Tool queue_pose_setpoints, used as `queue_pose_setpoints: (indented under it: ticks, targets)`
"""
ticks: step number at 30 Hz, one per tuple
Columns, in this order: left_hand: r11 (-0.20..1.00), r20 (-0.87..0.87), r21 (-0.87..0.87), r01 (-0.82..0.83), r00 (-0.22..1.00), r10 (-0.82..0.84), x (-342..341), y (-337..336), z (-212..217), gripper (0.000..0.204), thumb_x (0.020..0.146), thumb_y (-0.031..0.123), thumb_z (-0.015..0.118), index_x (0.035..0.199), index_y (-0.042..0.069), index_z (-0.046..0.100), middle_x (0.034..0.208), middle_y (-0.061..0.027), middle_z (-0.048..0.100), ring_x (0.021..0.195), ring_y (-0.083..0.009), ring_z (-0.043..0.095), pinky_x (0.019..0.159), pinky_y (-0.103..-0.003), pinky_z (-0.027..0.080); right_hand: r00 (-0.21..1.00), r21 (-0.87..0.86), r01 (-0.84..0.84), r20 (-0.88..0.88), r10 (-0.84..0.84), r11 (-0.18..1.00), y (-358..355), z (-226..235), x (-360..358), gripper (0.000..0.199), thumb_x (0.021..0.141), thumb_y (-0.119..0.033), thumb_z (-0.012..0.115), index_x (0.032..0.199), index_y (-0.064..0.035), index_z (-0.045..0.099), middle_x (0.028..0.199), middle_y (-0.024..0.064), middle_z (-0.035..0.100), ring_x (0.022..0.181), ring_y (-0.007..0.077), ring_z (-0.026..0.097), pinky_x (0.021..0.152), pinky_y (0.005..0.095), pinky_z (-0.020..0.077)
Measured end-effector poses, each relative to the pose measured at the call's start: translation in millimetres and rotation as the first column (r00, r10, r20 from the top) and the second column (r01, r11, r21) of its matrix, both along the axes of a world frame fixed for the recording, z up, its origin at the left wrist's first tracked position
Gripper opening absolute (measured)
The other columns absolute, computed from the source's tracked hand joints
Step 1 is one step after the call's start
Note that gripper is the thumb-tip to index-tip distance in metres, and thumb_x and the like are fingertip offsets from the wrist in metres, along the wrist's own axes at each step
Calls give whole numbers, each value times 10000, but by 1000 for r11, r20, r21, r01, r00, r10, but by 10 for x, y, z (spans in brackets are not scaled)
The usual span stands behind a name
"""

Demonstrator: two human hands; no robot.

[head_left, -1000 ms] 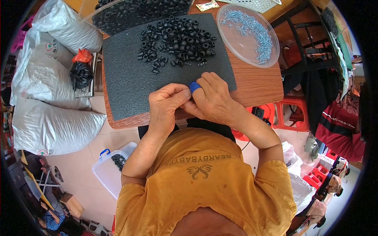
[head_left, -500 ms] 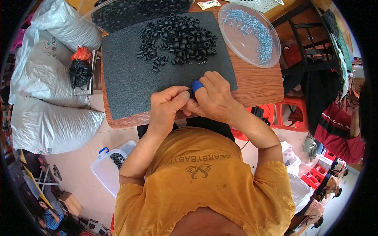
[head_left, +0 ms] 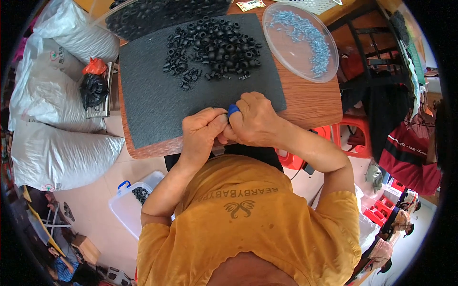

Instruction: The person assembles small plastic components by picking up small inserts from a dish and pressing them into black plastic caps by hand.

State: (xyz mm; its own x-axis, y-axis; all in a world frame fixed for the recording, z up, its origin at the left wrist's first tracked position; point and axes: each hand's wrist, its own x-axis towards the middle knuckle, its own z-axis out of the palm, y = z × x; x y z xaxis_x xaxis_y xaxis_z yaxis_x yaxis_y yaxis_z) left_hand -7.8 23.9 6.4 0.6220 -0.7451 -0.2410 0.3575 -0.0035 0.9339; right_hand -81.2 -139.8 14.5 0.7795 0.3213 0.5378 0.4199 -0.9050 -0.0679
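Note:
My left hand (head_left: 204,129) and my right hand (head_left: 254,119) meet over the near edge of a dark grey foam mat (head_left: 148,100). Both are closed, fingertips pinched together around a small black part that the fingers now almost wholly hide. A blue band (head_left: 233,110) wraps a finger of my right hand. Beyond them on the mat lies a heap of black plastic parts (head_left: 229,48), some rounded and hollow, with smaller black pieces (head_left: 191,75) at its left. A few tiny metal springs (head_left: 244,76) sit at the heap's near edge.
A round clear lid (head_left: 291,52) with small shiny bluish pieces (head_left: 318,55) lies on the wooden table (head_left: 310,102) at right. Behind the mat stands a clear bin of black parts (head_left: 167,19). White sacks (head_left: 62,157) are piled at left; red stools (head_left: 355,136) stand at right.
My right hand has shifted slightly left and turned over the left one, its elbow swinging outward. The black part between my fingers has gone mostly out of sight.

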Motion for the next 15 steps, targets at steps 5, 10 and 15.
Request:
queue_pose_setpoints:
  ticks: [5, 10, 15]
  targets:
    - [999, 236, -9, 41, 971, -38, -13, 12, -29, 189, 949, 103, 591, 1001, -51, 685, 806, -59, 654, 644, -107, 611, 566, -223, 509, 999, -19, -47, 0, 47, 999, -13, -3, -30, 328, 674, -293, 687, 578, -84, 453, 538, 78, 452, 519, 222, 479, 464, 349, 357]
    - [999, -16, -22, 27, 999, -28, 13, 17, -35, 236, 977, 127, 557, 1058, -66, 666, 800, -73, 671, 627, -112, 618, 547, -230, 511, 998, -39, -9, 65, 11, 999, -41, 4, -37, 313, 698, -259, 680, 582, -98, 438, 544, 69, 434, 511, 218, 461, 461, 345, 353]
    - [995, 21, -29, -97, 995, 97, 27, 17, 34, 258, 993, 141, 539, 1078, -76, 651, 826, -114, 693, 614, -114, 626, 520, -221, 505, 987, 19, 78, 140, -80, 997, -198, 110, 13, 317, 728, -227, 689, 592, -94, 436, 547, 63, 424, 503, 230, 465, 444, 356, 346]
